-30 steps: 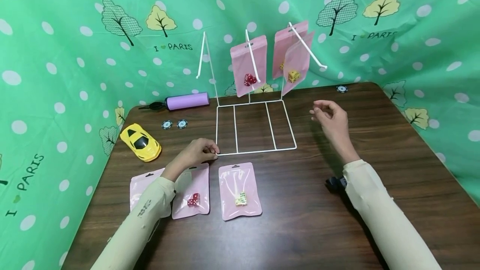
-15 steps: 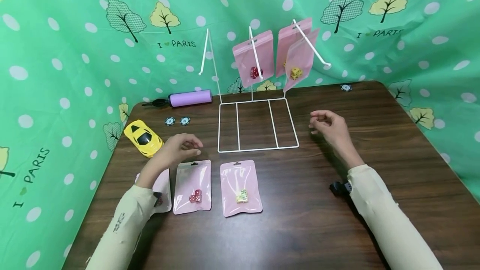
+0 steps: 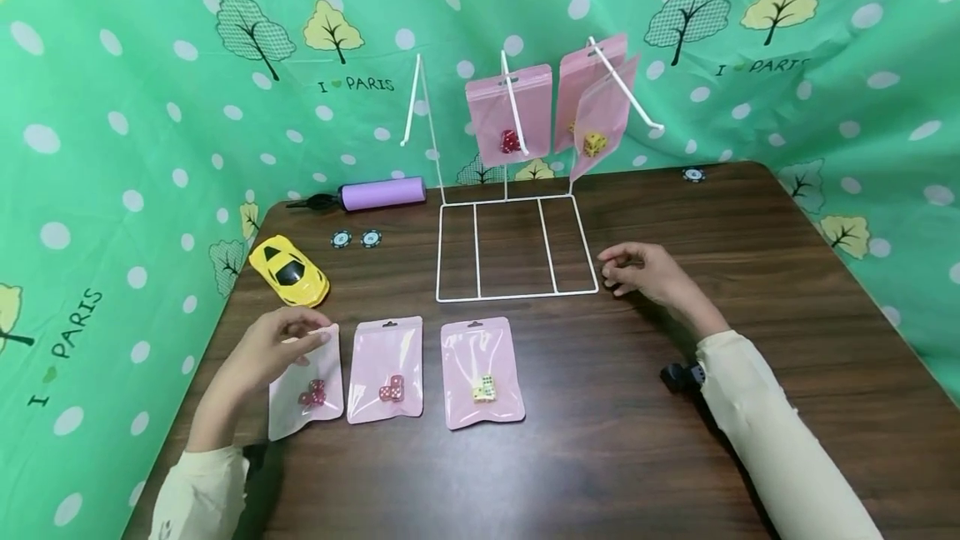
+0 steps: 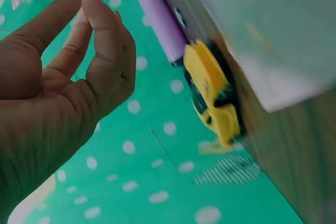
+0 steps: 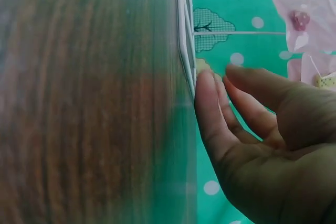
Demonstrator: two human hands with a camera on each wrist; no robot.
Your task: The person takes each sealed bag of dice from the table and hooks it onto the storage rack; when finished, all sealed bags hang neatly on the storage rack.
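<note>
Head view shows three pink pouches lying in a row on the table (image 3: 600, 440): the left pouch (image 3: 307, 386) and the middle pouch (image 3: 386, 369) each hold red dice, the right pouch (image 3: 480, 373) pale yellow-green ones. Three more pink pouches hang on the white wire rack (image 3: 517, 248), one (image 3: 510, 115) with a red die, one (image 3: 600, 119) with a yellow die. The left hand (image 3: 273, 348) rests loosely curled, gripping nothing, on the left pouch's top edge; the right hand (image 3: 645, 272), relaxed and released, sits by the rack's front right corner.
</note>
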